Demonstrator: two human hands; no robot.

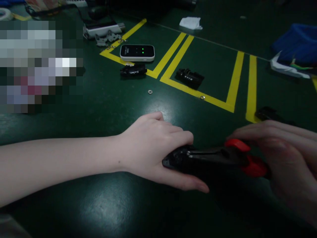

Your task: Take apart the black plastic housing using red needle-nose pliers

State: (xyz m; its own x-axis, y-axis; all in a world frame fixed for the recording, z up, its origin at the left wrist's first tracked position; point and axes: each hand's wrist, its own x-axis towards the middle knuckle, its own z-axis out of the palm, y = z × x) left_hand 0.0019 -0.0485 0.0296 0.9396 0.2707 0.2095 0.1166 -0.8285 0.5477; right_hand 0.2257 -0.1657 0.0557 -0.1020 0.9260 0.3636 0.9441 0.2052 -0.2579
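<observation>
My left hand (158,145) reaches in from the left and is closed round a black plastic part (174,157), its thumb stretched along the near side. At the right, my right hand (284,148) grips a pair of pliers with red handles (255,166). The pliers' dark metal head points left and meets the black part beside my left fingers. Shadow hides just where the jaws touch it. Past my left hand, a small metal ring (150,92) lies on the green surface.
Yellow tape (170,56) marks the green table. Farther off are a black-and-white device with green lights (137,53), black parts (133,70) (189,77), another ring (202,98), grey metal pieces (107,38), white paper (190,23) and a blue bin (297,43). The upper left is pixelated.
</observation>
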